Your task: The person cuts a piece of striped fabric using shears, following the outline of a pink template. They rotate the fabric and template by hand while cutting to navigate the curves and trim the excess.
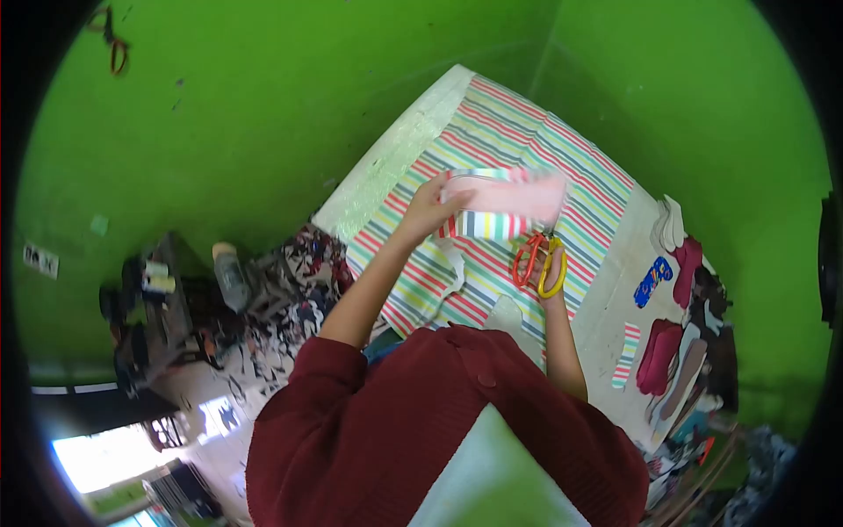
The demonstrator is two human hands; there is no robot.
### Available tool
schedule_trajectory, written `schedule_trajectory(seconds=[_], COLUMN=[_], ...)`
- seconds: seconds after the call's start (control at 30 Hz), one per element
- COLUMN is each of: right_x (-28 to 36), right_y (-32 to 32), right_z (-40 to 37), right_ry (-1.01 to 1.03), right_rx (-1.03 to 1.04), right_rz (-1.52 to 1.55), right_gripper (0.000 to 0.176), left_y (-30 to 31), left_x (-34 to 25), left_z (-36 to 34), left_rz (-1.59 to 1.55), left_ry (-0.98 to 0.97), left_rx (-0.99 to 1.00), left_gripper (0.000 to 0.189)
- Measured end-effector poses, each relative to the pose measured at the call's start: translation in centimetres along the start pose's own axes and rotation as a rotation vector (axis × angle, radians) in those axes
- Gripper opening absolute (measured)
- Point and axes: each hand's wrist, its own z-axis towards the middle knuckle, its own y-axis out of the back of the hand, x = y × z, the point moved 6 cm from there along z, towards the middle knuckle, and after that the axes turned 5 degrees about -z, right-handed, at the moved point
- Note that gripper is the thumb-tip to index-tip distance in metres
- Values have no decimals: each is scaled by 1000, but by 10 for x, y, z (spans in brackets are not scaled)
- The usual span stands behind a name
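Observation:
My left hand (pixel 430 212) is closed on the left end of a pink insole-shaped piece (pixel 509 198), thumb on top. Striped fabric (pixel 492 225) sticks out beyond its edges, and the right end is smeared by motion. Scissors (pixel 554 279) with one red and one yellow handle are in my right hand (pixel 551 285), its fingers in and around the loops. Their blades, near the lower right edge of the piece, are hard to make out. Beneath both hands a large striped cloth (pixel 544 140) covers much of the table. A pale curved offcut (pixel 453 268) lies below my left hand.
On the table's right side (pixel 597 351) lie a blue patterned piece (pixel 652 282), a small striped piece (pixel 625 356) and stacks of maroon pieces (pixel 659 358). Scraps (pixel 290 321) litter the floor at left. Another pair of scissors (pixel 111 40) hangs on the green wall.

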Motion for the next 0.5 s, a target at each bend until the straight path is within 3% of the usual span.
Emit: schedule_trajectory(seconds=[0.07,0.1,0.13,0.2,0.3,0.43,0.47,0.5], right_x=[11,5,2,-7,-21,-40,-51,-41], right_y=[5,-20,-22,-28,-33,-46,-45,-60], right_z=[-21,-5,-6,-17,-27,-40,-41,-48], right_ry=[117,134,122,61,57,44,32,47], right_rx=[-203,-220,-259,-270,-309,-284,-266,-282], right_rz=[-19,23,-6,-25,-64,-133,-255,-197], right_gripper=[61,61,64,64,59,42,51,47], left_y=[31,61,66,69,51,41,39,37], left_x=[83,118,142,212,196,205,205,198], left_z=[-12,-12,-26,-53,-56,-62,-67,-69], left_rz=[-129,-371,-438,-627,-568,-690,-686,-680], left_ry=[190,318,584,900,784,817,824,823], left_rx=[-551,-655,-625,-785,-862,-749,-743,-737], left_gripper=[37,31,31,33,34,32,31,30])
